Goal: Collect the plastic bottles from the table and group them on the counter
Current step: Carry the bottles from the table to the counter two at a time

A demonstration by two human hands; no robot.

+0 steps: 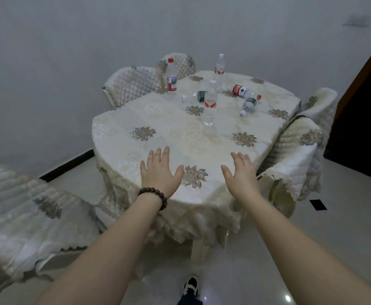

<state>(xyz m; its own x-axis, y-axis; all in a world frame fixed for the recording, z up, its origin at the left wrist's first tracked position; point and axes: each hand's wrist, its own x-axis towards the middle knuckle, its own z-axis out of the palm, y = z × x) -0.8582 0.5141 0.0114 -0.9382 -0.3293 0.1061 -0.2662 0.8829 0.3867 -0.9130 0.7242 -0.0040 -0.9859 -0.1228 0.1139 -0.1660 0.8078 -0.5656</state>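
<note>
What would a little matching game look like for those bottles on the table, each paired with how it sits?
Things:
1. red-cap bottle
2. red-label bottle
3. green-label bottle
4. left hand

States:
A. lying, cap toward the near edge
B. open, over the near edge
C. upright at the far left
D. lying, cap pointing right

Pairs: 1-C, 2-D, 3-A, 4-B

One head-worn wide-angle view looks forward and down over the table (136, 119) from just beside it
</note>
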